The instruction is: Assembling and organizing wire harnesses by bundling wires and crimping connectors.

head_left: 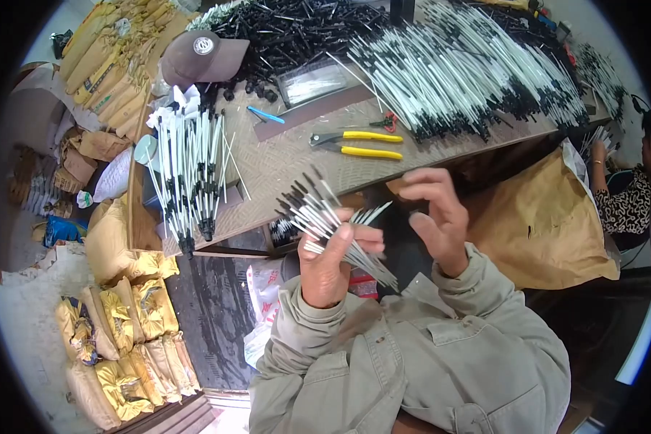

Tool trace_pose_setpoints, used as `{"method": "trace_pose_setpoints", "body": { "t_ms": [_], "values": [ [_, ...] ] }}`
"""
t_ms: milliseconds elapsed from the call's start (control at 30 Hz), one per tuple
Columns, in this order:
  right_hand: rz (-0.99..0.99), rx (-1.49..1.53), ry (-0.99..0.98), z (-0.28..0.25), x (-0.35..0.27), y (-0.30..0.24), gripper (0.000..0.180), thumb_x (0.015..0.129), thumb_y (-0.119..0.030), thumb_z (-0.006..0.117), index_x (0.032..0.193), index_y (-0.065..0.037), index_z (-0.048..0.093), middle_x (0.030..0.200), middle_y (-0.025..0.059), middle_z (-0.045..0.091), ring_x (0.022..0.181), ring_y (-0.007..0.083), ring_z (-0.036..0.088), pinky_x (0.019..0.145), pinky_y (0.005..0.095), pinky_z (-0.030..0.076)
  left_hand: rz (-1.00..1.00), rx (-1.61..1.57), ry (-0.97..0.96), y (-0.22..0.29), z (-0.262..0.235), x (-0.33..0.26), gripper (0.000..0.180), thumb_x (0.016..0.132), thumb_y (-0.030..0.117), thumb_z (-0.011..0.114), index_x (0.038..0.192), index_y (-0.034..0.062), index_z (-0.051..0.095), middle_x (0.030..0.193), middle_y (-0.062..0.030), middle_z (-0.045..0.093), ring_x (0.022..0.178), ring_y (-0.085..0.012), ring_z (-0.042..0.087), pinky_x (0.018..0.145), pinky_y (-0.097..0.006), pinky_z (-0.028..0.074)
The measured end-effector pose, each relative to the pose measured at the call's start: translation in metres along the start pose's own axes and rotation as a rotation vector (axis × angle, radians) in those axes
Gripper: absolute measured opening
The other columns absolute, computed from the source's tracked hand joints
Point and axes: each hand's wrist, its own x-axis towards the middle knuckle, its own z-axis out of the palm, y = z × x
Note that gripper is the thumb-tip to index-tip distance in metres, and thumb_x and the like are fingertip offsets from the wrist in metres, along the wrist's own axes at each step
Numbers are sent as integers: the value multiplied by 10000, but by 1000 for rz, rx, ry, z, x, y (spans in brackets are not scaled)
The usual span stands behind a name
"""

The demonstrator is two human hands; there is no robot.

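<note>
Seemingly well under way, the work shows both finished-looking and loose stock: far left on the floor lie rows of yellow sacks (126, 325), tied and full, their contents hidden, and more tan sacks (108, 65) are stacked at the top left beside a brown cap (201, 58). On the wooden table (282, 163) a small bundle of white rods with black tips (188, 173) lies at the left end, then a heap of loose black parts (289, 32), a shallow tray (315, 83) holding thin white rods, and yellow-handled pliers (358, 143). Below these the left hand (333, 260) is closed around a fanned bunch of rods (325, 217), held up before the chest. Just beside it the right hand (437, 217) is spread and holds nothing, fingers curled toward the bunch. Farther right a large pile of assembled rods (470, 72) covers the table, suggesting much is done, though the black heap says plenty remains. A brown paper bag (542, 224) hangs off the table edge, contents unseen, near another person's hand (599, 152).
</note>
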Motion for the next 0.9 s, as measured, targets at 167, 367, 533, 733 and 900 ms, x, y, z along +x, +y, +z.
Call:
{"method": "trace_pose_setpoints", "body": {
  "t_ms": [167,367,533,733,900],
  "values": [
    [-229,-336,-141,12,23,-27,293,642,-189,725,876,-43,626,1207,145,482,1162,334,386,973,426,268,-22,211,-41,-7,3,-3,236,854,35,569,1074,-49,569,923,-136,648,812,-176,626,741,-289,496],
    [-114,-238,-152,27,14,-20,136,645,-82,710,752,-50,633,1198,113,510,1195,327,362,970,422,267,12,233,-133,-23,-9,-6,149,843,16,595,987,-20,615,889,13,600,778,-50,508,685,-194,422],
    [-90,-110,-164,22,11,-10,130,662,-23,687,758,-28,599,1146,122,543,1150,326,419,945,406,309,2,407,-53,-27,-7,-5,130,845,-10,565,963,-21,618,871,11,611,771,-59,528,682,-205,437],
    [34,157,-395,0,57,4,161,785,-75,604,938,-26,620,1076,90,574,1036,208,492,898,344,370,31,447,-112,0,2,-17,185,867,-23,509,1031,-77,575,949,-117,636,871,-167,600,789,-282,480],
    [138,-216,-288,-40,168,71,190,854,-135,534,911,20,629,761,21,612,719,60,522,646,225,444,50,266,-284,19,-4,-25,241,892,-41,426,1103,-108,522,1044,-219,606,993,-283,591,892,-377,452]
  ]
}}
